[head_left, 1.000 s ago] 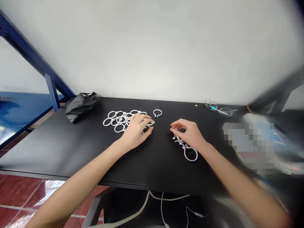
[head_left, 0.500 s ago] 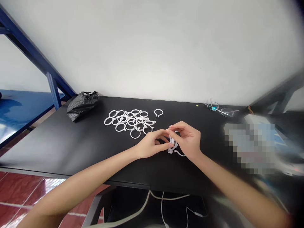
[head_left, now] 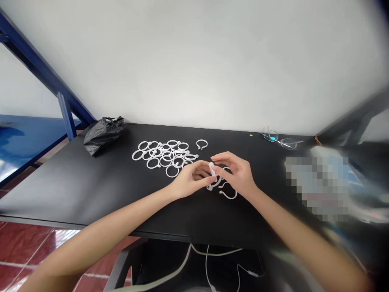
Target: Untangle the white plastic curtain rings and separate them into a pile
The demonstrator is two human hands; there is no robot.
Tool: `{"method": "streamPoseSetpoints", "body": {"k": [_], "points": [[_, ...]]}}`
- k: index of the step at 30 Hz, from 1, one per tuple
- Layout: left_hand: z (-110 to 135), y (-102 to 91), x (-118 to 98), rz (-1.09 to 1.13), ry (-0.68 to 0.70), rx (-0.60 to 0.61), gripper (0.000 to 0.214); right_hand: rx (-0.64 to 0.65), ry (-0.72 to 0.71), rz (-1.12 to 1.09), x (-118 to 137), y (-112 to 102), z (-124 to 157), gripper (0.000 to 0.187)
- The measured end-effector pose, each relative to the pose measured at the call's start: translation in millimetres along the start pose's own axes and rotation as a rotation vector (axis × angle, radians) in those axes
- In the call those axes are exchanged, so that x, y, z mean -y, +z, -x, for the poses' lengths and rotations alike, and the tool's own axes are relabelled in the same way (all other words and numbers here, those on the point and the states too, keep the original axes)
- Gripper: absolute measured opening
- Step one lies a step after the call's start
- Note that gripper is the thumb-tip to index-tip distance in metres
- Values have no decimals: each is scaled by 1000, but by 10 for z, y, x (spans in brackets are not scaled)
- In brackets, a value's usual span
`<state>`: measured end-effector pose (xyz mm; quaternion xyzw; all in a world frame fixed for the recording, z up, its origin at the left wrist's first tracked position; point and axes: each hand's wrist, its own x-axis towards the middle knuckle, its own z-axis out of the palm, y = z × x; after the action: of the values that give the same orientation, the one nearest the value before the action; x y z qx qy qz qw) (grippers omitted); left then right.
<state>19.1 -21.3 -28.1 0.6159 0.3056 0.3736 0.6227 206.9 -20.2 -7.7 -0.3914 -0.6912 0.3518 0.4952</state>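
Observation:
Between my hands is a white shower curtain ring [head_left: 213,172], seen nearly edge-on with its knobbed end up. My left hand [head_left: 190,179] pinches it between thumb and fingers. At its upper end, the thumb and index finger of my right hand [head_left: 235,172] close about the knob, partly hiding it. Below and beside my right hand lie a few more rings, one an open ring [head_left: 230,197] with a gap on its left. Left of my hands is a loose pile of white rings [head_left: 166,156]. A single open ring [head_left: 202,143] lies apart behind them.
A crumpled black plastic bag [head_left: 103,134] sits at the back left of the black table [head_left: 100,186]. Eyeglasses [head_left: 279,140] lie at the back right, before a blurred package [head_left: 319,190]. White cables [head_left: 182,263] hang below the front edge.
The right fingertips have parted slightly, showing more of the held ring's knobbed end. The right hand has shifted a little left and up, uncovering more of the open ring below.

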Motion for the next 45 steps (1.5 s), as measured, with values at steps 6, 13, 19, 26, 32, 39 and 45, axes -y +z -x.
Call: {"method": "streamPoseSetpoints", "body": {"k": [6, 13, 19, 26, 32, 39, 45], "points": [[-47, -56, -2, 59, -43, -81, 35, 290, 63, 385, -6, -219, -79, 13], [-49, -81, -38, 22, 14, -112, 29, 282, 164, 282, -41, -167, -51, 17], [-42, -126, -92, -60, 38, -195, 22, 189, 159, 312, -101, -201, -70, 17], [-15, -112, -46, -159, 7, -100, 25, 133, -21, 633, -199, -217, -73, 12], [9, -82, -78, -302, 45, -92, 32, 86, -83, 257, -39, -170, -41, 22], [3, -77, -115, -401, 120, -89, 31, 162, -183, 190, 22, -68, 16, 15], [6, -85, -122, -397, 105, -55, 31, 132, -225, 187, -18, -75, 6, 12]]}}
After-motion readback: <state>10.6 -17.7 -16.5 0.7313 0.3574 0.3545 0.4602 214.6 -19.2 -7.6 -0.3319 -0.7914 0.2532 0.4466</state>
